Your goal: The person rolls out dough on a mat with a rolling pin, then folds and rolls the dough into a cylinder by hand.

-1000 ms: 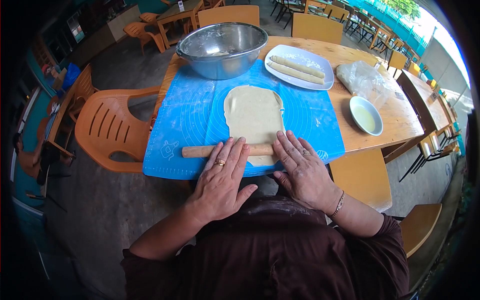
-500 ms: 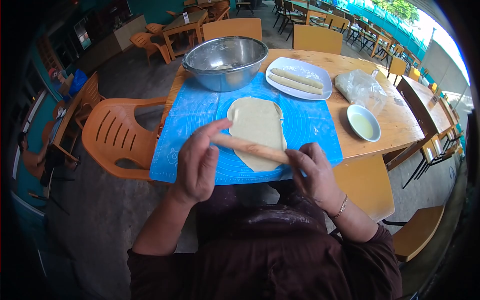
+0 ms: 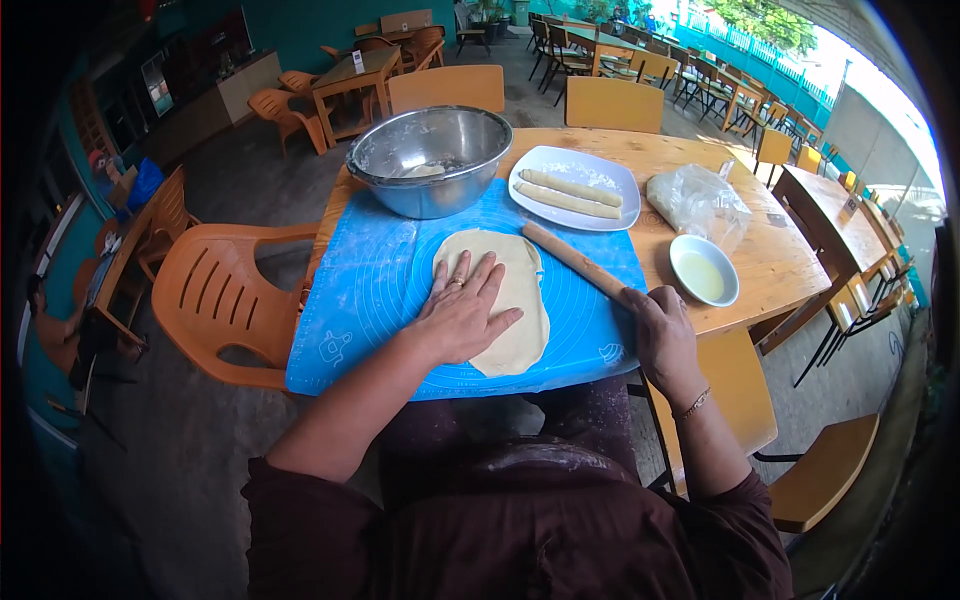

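Fingers (image 3: 466, 272) of the left hand (image 3: 462, 315) are spread apart and pressed flat on the dough sheet (image 3: 522, 325), which is laid on the blue mat (image 3: 365, 280) on the surface (image 3: 775, 262). Right hand (image 3: 660, 335): fingers are clamped round the rolling pin (image 3: 568, 256), which is held slanted just right of the dough. Its near end is hidden in the fist. Steel bowl (image 3: 430, 195): contents indistinct. Counted: one dough sheet, one pin, two dough rolls (image 3: 570, 187) on one plate (image 3: 535, 165), one small bowl (image 3: 674, 265), one plastic bag (image 3: 695, 205).

Orange plastic chair (image 3: 215, 300), wooden table (image 3: 780, 255), teal wall (image 3: 300, 25)
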Action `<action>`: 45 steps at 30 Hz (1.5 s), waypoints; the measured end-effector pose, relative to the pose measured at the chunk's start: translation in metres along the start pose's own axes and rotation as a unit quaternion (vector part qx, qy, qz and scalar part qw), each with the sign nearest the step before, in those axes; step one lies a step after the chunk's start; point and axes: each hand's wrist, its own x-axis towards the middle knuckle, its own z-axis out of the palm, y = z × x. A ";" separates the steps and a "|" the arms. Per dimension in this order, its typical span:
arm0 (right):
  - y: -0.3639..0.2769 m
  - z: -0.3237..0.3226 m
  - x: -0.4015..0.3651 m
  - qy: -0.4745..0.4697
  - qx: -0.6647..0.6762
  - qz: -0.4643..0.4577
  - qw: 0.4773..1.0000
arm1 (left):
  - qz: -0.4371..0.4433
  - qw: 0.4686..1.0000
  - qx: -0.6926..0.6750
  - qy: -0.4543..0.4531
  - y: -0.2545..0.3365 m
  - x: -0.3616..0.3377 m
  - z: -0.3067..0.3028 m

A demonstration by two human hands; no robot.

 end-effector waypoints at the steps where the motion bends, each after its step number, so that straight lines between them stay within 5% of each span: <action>1: 0.002 0.004 0.001 -0.008 -0.017 -0.009 1.000 | 0.001 1.000 0.000 0.000 0.000 -0.001 0.000; 11: 0.001 0.015 0.009 0.004 -0.108 0.024 0.994 | -0.107 0.994 -0.015 -0.007 -0.021 0.006 -0.009; 23: -0.006 -0.001 0.022 -0.001 -0.029 0.040 0.999 | -0.150 0.985 0.057 -0.055 -0.012 0.005 -0.026; 26: 0.005 -0.017 0.030 0.034 -0.038 0.041 0.998 | -0.105 0.991 0.075 -0.039 -0.013 0.009 -0.028; 28: 0.017 -0.025 0.034 0.074 -0.061 0.070 0.993 | 0.034 0.999 0.018 0.032 -0.015 0.017 -0.020; 31: 0.041 -0.032 0.033 0.060 -0.089 0.117 0.987 | 0.132 0.990 -0.040 0.022 0.001 0.026 -0.013; 37: 0.075 -0.035 0.030 -0.066 -0.090 0.208 0.972 | 0.170 0.983 -0.055 0.052 0.005 0.036 0.007; 39: 0.082 -0.035 0.033 -0.173 -0.106 0.190 0.961 | 0.183 0.978 -0.079 0.064 0.000 0.037 0.000; 42: 0.087 -0.032 0.042 -0.205 -0.154 0.172 0.951 | 0.177 0.946 -0.250 0.109 -0.007 0.036 -0.009; 45: 0.083 -0.032 0.049 -0.221 -0.071 0.154 0.960 | 0.131 0.926 -0.247 0.256 -0.016 0.038 -0.010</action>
